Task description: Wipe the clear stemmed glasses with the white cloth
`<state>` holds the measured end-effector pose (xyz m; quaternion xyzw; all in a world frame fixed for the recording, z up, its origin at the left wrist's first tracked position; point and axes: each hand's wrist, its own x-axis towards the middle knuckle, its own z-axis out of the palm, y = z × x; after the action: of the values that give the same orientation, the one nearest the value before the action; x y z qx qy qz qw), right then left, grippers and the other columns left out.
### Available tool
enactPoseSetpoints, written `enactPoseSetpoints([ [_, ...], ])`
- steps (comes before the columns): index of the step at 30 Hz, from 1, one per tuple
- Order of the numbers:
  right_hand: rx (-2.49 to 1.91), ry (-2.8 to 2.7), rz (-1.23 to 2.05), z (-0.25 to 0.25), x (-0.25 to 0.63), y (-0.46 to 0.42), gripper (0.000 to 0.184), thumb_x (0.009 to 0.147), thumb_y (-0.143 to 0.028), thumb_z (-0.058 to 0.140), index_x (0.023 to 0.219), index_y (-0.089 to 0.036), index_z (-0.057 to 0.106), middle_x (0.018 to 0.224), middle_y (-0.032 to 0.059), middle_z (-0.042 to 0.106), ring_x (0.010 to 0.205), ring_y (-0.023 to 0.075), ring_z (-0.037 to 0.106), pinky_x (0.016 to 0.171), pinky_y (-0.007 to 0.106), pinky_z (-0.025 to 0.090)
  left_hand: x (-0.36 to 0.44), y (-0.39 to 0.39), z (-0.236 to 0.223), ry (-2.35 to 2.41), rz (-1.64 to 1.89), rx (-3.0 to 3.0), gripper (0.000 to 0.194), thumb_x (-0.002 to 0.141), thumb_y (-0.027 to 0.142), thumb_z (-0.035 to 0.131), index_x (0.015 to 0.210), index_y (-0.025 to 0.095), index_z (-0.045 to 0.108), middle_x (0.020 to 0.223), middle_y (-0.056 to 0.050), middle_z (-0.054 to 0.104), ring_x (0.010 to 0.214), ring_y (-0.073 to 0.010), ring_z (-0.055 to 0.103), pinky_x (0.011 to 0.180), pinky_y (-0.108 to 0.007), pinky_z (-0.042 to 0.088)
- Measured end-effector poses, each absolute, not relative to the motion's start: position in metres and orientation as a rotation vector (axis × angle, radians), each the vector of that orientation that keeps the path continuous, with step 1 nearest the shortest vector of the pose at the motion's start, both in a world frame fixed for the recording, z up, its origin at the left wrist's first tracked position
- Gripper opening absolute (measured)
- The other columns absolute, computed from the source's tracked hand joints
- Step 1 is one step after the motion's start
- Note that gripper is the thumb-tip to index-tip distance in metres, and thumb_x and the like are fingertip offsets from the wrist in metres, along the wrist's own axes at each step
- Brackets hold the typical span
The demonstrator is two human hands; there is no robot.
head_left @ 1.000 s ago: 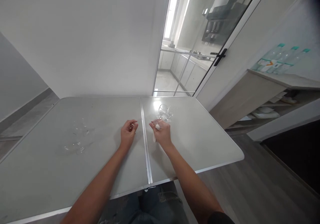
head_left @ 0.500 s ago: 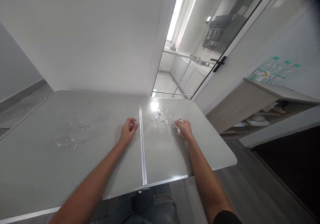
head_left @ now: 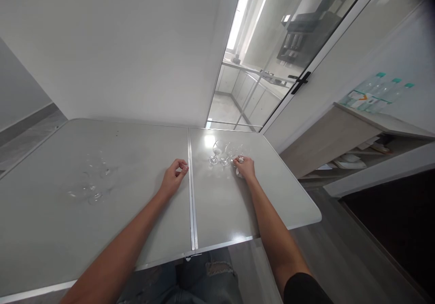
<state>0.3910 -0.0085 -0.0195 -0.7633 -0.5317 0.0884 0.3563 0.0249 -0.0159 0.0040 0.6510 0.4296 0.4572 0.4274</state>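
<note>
Toward the right half of the table [head_left: 224,213], my right hand [head_left: 246,167] closes around the foot or stem of a wine glass, with a crumpled white cloth or tissue [head_left: 239,173] bunched under the fingers. Most of that glass is hidden or too transparent to trace. Just left of it stand two upright stemmed glasses, a nearer-left wine glass [head_left: 214,160] and a second wine glass [head_left: 224,161]. Left of the table's metal seam rests my left hand [head_left: 175,175], its fingers curled and thumb close to the index finger; whatever lies between them cannot be made out.
Several clear glasses [head_left: 97,195] lie or stand on the left half of the table, their outlines faint. A metal seam [head_left: 190,190] crosses the table. Behind are a white wall and a glass door [head_left: 253,82]. Plastic bottles [head_left: 369,95] stand on a cabinet at right.
My right hand has shifted slightly left with the glass, closer to the two standing glasses. My left hand stays almost in place. The camera view has tilted a little.
</note>
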Motion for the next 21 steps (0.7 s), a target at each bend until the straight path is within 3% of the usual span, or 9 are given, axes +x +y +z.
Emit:
enactPoseSetpoints([
  [11, -2.011, -1.386, 0.213, -0.0204, 0.3913, -0.0084, 0.019, 0.075, -0.039, 0.064, 0.077, -0.022, 0.073, 0.080, 0.0036, 0.076, 0.073, 0.0189, 0.066, 0.070, 0.025, 0.046, 0.0250, -0.0159, 0.0083, 1.043, 1.125, 1.664, 0.028, 0.092, 0.048, 0.053, 0.089, 0.021, 0.059, 0.084, -0.001, 0.052, 0.077, -0.0140, 0.050, 0.061, -0.021, 0.040],
  [21, -2.018, -1.393, 0.222, -0.0181, 0.3896, -0.0089, 0.017, 0.074, -0.038, 0.064, 0.077, -0.023, 0.073, 0.080, 0.0029, 0.076, 0.075, 0.0194, 0.067, 0.072, 0.025, 0.047, 0.0248, -0.0141, 0.0047, 1.026, 1.118, 1.654, 0.029, 0.092, 0.049, 0.054, 0.088, 0.021, 0.059, 0.079, 0.000, 0.052, 0.071, -0.0130, 0.048, 0.062, -0.023, 0.040],
])
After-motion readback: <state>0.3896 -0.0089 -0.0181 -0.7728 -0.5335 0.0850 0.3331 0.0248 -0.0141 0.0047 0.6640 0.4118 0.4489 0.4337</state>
